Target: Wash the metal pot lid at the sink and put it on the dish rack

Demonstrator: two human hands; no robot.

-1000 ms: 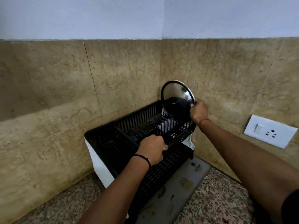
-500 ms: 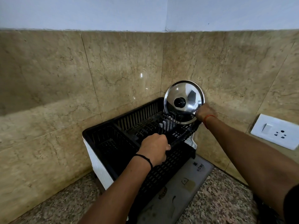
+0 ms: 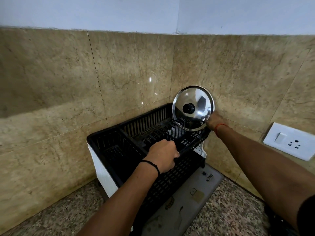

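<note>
**Lid on edge at the far corner of the rack**

The metal pot lid point(image 3: 193, 106) stands nearly upright on its rim at the far right end of the black dish rack point(image 3: 146, 143), its domed top and black knob point(image 3: 188, 108) facing the camera and its back close to the tiled wall point(image 3: 238, 79). Its lower edge sits down among the rack's upright slats. The right hand point(image 3: 215, 122) is at the lid's lower right rim, fingers behind the metal (how tightly they hold it cannot be told). A red thread circles that wrist. The left hand point(image 3: 163, 155) is closed around the rack's near rail, a black band on its wrist.

The rack fills the corner where two walls of tan marbled tile meet, with pale painted wall above the tile line. It has two tiers, white side panels and a cutlery compartment at its left end. It rests on a speckled granite counter point(image 3: 230, 215), and a grey printed mat point(image 3: 185, 205) lies under and in front of it. A white switch and socket plate point(image 3: 289, 141) is fixed to the right-hand wall, well apart from the lid.
</note>
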